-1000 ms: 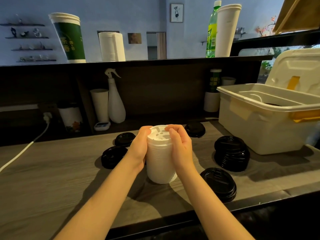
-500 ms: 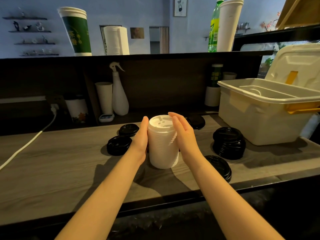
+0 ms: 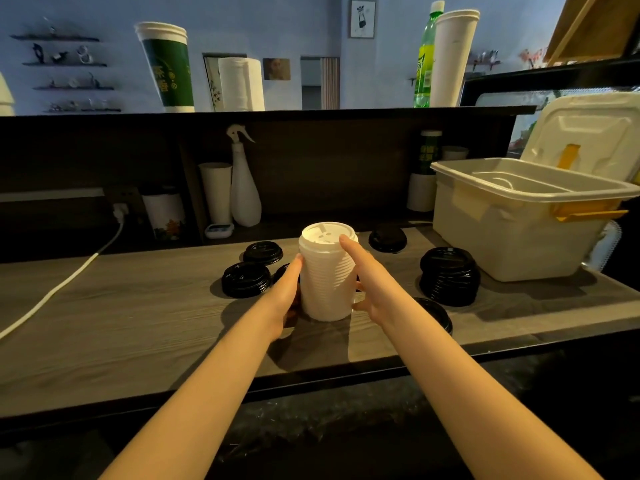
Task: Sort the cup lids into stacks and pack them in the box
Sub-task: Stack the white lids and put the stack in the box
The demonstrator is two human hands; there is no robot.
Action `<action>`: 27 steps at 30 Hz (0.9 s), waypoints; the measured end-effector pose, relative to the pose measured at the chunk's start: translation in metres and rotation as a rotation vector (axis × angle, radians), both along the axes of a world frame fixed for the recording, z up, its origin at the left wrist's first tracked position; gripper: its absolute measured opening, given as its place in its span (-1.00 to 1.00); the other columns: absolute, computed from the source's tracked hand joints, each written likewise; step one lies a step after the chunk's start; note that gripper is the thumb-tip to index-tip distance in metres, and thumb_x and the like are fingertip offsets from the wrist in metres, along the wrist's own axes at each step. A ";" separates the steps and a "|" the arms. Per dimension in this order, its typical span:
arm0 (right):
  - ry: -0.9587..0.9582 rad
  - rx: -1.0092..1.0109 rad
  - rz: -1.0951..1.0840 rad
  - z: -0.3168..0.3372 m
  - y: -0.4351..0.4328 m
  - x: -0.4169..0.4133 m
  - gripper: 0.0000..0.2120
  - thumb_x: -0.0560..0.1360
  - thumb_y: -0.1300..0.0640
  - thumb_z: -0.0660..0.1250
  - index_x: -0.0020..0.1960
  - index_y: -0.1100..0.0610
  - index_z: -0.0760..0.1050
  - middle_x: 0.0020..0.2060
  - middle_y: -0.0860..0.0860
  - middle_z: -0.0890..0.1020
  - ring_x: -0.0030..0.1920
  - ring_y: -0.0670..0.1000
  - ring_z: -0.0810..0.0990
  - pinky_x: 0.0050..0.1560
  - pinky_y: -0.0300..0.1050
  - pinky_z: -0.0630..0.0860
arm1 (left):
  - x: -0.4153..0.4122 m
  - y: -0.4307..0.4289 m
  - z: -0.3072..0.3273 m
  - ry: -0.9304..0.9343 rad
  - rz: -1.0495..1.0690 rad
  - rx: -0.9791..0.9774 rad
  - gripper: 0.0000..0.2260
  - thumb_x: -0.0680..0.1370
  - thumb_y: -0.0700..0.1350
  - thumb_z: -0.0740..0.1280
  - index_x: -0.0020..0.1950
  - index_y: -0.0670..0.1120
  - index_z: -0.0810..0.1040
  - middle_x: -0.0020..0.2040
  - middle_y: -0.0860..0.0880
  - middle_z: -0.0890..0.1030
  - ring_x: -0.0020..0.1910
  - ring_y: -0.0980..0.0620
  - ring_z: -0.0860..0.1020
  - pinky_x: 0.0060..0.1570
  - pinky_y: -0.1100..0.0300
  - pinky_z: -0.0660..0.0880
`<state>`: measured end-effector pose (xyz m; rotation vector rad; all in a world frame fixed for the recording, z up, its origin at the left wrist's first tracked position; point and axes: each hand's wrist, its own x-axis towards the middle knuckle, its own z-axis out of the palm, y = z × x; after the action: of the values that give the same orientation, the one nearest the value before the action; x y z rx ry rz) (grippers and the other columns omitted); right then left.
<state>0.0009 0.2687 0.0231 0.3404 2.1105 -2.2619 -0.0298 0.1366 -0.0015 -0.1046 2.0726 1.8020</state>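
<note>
A tall stack of white cup lids (image 3: 327,271) stands upright on the grey wooden counter (image 3: 138,306). My left hand (image 3: 289,292) presses flat against its left side and my right hand (image 3: 367,282) against its right side, fingers extended, so the stack is held between both palms. Black lids lie around it: a tall black stack (image 3: 449,275) to the right, a low black stack (image 3: 246,279) to the left, a single black lid (image 3: 262,252) behind that, another black lid (image 3: 387,238) at the back, and a flat black pile (image 3: 437,315) under my right forearm. The open white box (image 3: 519,220) sits at the right.
The box's hinged lid (image 3: 588,133) leans back, with yellow latches. A spray bottle (image 3: 244,188), cups and a small timer stand in the shelf recess behind. A white cable (image 3: 62,284) runs across the counter's left side. Tall cups, a paper roll and a green bottle stand on the upper ledge.
Both hands slid from the top of the white stack down its sides. The fingers straightened from curled to flat. The stack stayed on the counter.
</note>
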 end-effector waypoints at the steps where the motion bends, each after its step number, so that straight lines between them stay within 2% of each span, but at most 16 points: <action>1: 0.003 0.015 0.000 0.001 0.000 0.002 -0.31 0.50 -0.25 0.20 0.51 0.02 0.09 0.48 0.08 0.21 0.44 0.19 0.21 0.33 0.22 0.25 | 0.002 0.000 0.000 0.011 0.001 0.027 -0.28 0.48 0.40 0.02 0.52 0.00 0.17 0.49 -0.10 0.27 0.45 -0.12 0.24 0.44 -0.09 0.18; 5: 0.075 0.060 0.016 0.010 0.003 0.007 -0.35 0.50 -0.24 0.20 0.49 -0.01 0.12 0.45 0.05 0.25 0.41 0.15 0.25 0.32 0.19 0.27 | 0.008 0.002 0.003 0.069 0.016 0.193 -0.34 0.49 0.37 0.06 0.47 0.02 0.26 0.42 -0.12 0.37 0.37 -0.13 0.36 0.38 -0.11 0.29; 7: 0.141 0.087 0.038 0.019 0.009 0.010 -0.46 0.51 -0.21 0.20 0.42 -0.05 0.22 0.35 0.00 0.35 0.29 0.08 0.34 0.26 0.13 0.32 | 0.012 0.007 0.010 0.125 0.017 0.277 -0.43 0.52 0.32 0.06 0.43 0.04 0.32 0.36 -0.12 0.42 0.31 -0.13 0.42 0.32 -0.12 0.37; 9: 0.210 0.103 0.074 0.030 0.017 0.013 -0.78 0.54 -0.15 0.18 0.15 -0.13 0.36 0.08 -0.13 0.44 0.07 -0.05 0.39 0.15 0.04 0.34 | 0.012 0.014 0.019 0.197 0.006 0.301 -0.47 0.53 0.30 0.06 0.41 0.07 0.34 0.34 -0.11 0.44 0.29 -0.11 0.44 0.29 -0.11 0.40; 10: 0.230 0.101 0.075 0.036 0.022 0.012 -0.92 0.55 -0.13 0.17 0.00 -0.16 0.36 -0.04 -0.19 0.44 -0.01 -0.10 0.39 0.12 0.01 0.32 | 0.011 0.017 0.024 0.223 0.003 0.298 -0.45 0.52 0.31 0.06 0.41 0.06 0.34 0.34 -0.10 0.44 0.28 -0.10 0.44 0.29 -0.09 0.41; 11: 0.260 0.099 0.083 0.042 0.027 0.010 -0.94 0.55 -0.11 0.17 -0.10 -0.19 0.34 -0.13 -0.23 0.41 -0.08 -0.13 0.39 0.10 -0.01 0.31 | 0.008 0.021 0.028 0.241 0.004 0.293 -0.43 0.51 0.33 0.07 0.41 0.05 0.35 0.33 -0.10 0.46 0.28 -0.10 0.45 0.28 -0.06 0.41; 13: 0.306 0.098 0.080 0.054 0.039 0.004 -0.87 0.56 -0.09 0.16 -0.17 -0.21 0.31 -0.18 -0.26 0.39 -0.16 -0.18 0.39 0.09 -0.04 0.32 | -0.002 0.031 0.040 0.275 0.005 0.279 -0.44 0.51 0.32 0.06 0.41 0.06 0.35 0.33 -0.09 0.46 0.27 -0.09 0.45 0.26 -0.03 0.42; 16: 0.352 0.098 0.046 0.070 0.060 -0.016 -0.87 0.56 -0.10 0.15 -0.16 -0.21 0.32 -0.17 -0.26 0.42 -0.15 -0.23 0.39 0.04 -0.06 0.35 | -0.026 0.054 0.062 0.292 -0.033 0.243 -0.43 0.52 0.33 0.02 0.44 0.08 0.30 0.36 -0.08 0.43 0.31 -0.10 0.42 0.33 -0.08 0.35; 18: 0.375 0.087 0.008 0.080 0.077 -0.034 -0.89 0.56 -0.11 0.16 -0.16 -0.21 0.33 -0.17 -0.26 0.43 -0.14 -0.22 0.40 0.03 -0.08 0.36 | -0.048 0.072 0.076 0.321 -0.071 0.213 -0.39 0.50 0.35 0.01 0.45 0.07 0.29 0.36 -0.07 0.43 0.30 -0.08 0.43 0.32 -0.06 0.37; 22: 0.387 0.050 -0.075 0.100 0.111 -0.068 -0.94 0.52 -0.15 0.20 -0.11 -0.21 0.34 -0.12 -0.26 0.44 -0.07 -0.19 0.41 0.20 0.04 0.38 | -0.084 0.108 0.104 0.373 -0.121 0.183 -0.39 0.49 0.39 -0.01 0.43 0.12 0.31 0.34 -0.02 0.46 0.28 -0.04 0.45 0.29 -0.05 0.40; 24: 0.379 0.026 -0.100 0.110 0.126 -0.078 -0.84 0.50 -0.19 0.22 0.02 -0.17 0.39 -0.08 -0.26 0.43 0.01 -0.14 0.43 0.24 0.08 0.36 | -0.097 0.126 0.119 0.389 -0.143 0.167 -0.43 0.51 0.37 -0.04 0.42 0.14 0.32 0.34 0.01 0.45 0.29 -0.02 0.43 0.30 0.01 0.38; 26: 0.354 -0.005 -0.132 0.124 0.140 -0.084 -0.72 0.49 -0.20 0.22 0.14 -0.12 0.37 -0.05 -0.26 0.45 0.07 -0.09 0.45 0.20 0.05 0.40 | -0.102 0.144 0.137 0.385 -0.158 0.162 -0.47 0.53 0.33 -0.06 0.41 0.15 0.33 0.34 0.03 0.44 0.31 0.01 0.40 0.29 0.04 0.35; 27: 0.356 -0.023 -0.153 0.132 0.147 -0.085 -0.78 0.50 -0.18 0.22 0.09 -0.13 0.39 -0.07 -0.26 0.46 0.03 -0.11 0.46 0.13 -0.02 0.43 | -0.104 0.152 0.147 0.382 -0.164 0.164 -0.49 0.54 0.31 -0.06 0.40 0.16 0.34 0.33 0.05 0.44 0.31 0.02 0.40 0.29 0.05 0.35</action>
<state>-0.0841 0.4161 0.1551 0.1057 2.2835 -2.5992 -0.1336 0.2887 0.1451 0.4757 2.0886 1.9989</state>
